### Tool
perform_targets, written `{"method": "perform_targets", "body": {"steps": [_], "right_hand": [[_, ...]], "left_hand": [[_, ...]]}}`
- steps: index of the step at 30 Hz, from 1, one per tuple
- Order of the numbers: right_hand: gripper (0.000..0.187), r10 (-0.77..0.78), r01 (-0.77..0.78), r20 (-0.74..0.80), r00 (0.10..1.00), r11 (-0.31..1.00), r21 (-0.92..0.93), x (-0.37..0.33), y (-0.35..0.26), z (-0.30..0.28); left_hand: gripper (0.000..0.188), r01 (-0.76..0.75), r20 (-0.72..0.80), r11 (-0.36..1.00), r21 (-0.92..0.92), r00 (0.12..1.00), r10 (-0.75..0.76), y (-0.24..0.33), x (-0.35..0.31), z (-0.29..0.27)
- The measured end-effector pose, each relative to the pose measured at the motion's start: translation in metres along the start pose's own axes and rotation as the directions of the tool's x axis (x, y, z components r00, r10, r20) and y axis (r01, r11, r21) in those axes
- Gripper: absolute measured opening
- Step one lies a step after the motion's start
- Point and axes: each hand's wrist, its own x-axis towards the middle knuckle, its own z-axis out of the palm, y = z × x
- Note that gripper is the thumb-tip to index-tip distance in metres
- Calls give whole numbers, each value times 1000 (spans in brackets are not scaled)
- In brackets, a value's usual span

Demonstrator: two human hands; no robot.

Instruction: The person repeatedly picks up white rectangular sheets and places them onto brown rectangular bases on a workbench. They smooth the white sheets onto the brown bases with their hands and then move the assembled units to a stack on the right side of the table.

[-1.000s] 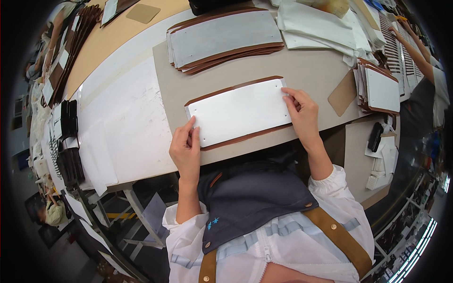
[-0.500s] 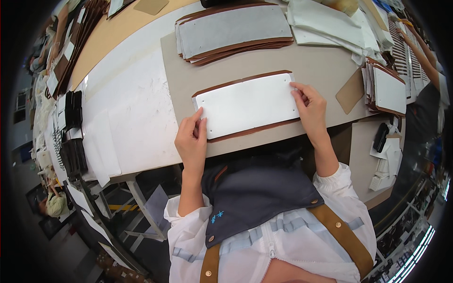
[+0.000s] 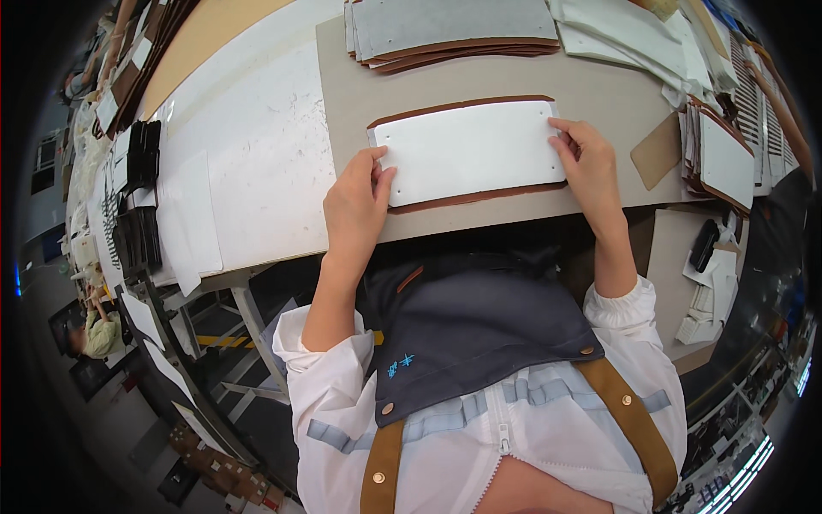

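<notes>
A white sheet (image 3: 469, 150) with small holes near its corners lies over a brown leather-like panel (image 3: 479, 200), whose edges show above and below it. At the left end, my left hand (image 3: 360, 193) pinches the sheet's edge between thumb and fingers. My right hand (image 3: 586, 163) pinches its right end near the upper corner. The fingertips partly hide both ends. Beyond it on the grey board (image 3: 360, 103) sits a stack of grey-topped brown panels (image 3: 462, 26).
White soft sheets (image 3: 629, 38) are piled at the far right. To the right stand a tan card (image 3: 655, 157) and a stack of white and brown panels (image 3: 726, 163). Black folded pieces (image 3: 137, 231) line the left table edge. A lower shelf holds a black object (image 3: 704, 244).
The view has shifted, so the table things sit higher and further right in the picture. Both hands stay at the ends of the white sheet.
</notes>
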Motion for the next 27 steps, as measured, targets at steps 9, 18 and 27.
{"method": "perform_targets", "body": {"steps": [9, 18, 27], "right_hand": [[23, -42, 42, -36, 998, 999, 5, 0, 4, 3], [23, -54, 54, -56, 997, 998, -13, -2, 6, 5], [23, -132, 122, -74, 988, 984, -132, -5, 5, 7]], "left_hand": [[26, -45, -32, 999, 2, 998, 45, -4, -2, 4], [26, -99, -104, 994, 48, 989, 103, -6, -8, 12], [33, -237, -57, 891, 388, 958, 280, -5, -7, 12]]}}
